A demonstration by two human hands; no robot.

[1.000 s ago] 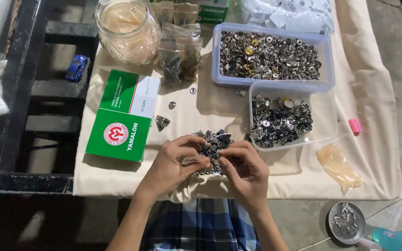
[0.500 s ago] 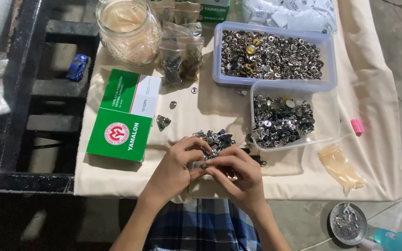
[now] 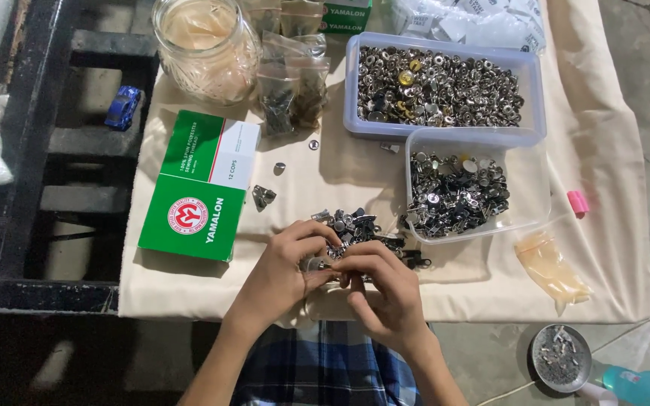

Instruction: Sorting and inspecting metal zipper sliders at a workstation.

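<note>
Cloth-covered surface (image 3: 611, 188). Green-and-white box (image 3: 198, 186) toward left edge; big clear tub of metal fasteners (image 3: 443, 86) at far edge, smaller tub (image 3: 475, 184) in front of it. Dark pile of metal fittings (image 3: 355, 227) near front edge. Left hand (image 3: 287, 272) and right hand (image 3: 385, 289) meet just before it, fingers closed, pinching one small metal piece (image 3: 326, 265) between them.

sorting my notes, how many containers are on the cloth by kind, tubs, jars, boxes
Clear plastic tubs of metal parts: 2, a large one and a small one
Glass jar: 1
Green and white boxes: 2, one near the hands, one at the top edge
Total: 5
</note>
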